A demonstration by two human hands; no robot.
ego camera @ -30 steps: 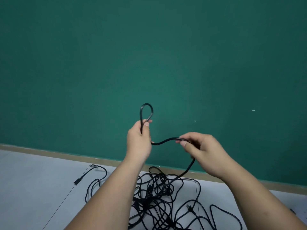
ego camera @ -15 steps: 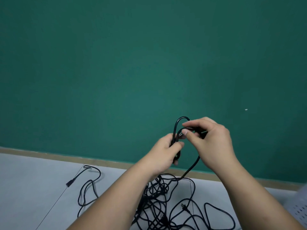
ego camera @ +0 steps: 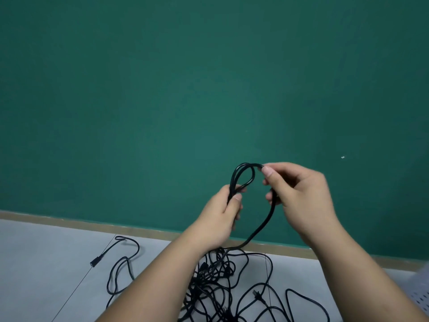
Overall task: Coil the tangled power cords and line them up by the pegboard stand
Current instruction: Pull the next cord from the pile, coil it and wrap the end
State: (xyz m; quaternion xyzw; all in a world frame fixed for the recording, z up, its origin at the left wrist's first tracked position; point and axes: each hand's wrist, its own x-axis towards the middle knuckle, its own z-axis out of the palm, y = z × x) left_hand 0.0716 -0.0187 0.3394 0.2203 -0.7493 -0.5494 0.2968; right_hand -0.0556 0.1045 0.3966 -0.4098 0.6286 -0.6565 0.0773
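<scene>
A green wall (ego camera: pixel 209 89) is seen behind the tangle (ego camera: pixel 216 287) of black power cords, and a grey floor (ego camera: pixel 46 263) is spread beneath it. The tangle is seen loose and unsorted, with most of the cords' length held in it. A white perforated panel (ego camera: pixel 420 296), judged to be the pegboard stand, is glimpsed at the frame edge right of the tangle; no finished coil is seen beside it. Above the tangle, a few small loops (ego camera: pixel 241 176) of one cord are gripped by the left hand (ego camera: pixel 222 214), its fingers curled round the gathered strands. The top of the loops is pinched between thumb and forefinger of the right hand (ego camera: pixel 299 194), and the trailing strand (ego camera: pixel 262 226) is passed by its lower fingers down into the tangle. The task is judged barely begun: one coil is started, the rest untouched. A connector end (ego camera: pixel 94 263) is seen left of the tangle.
</scene>
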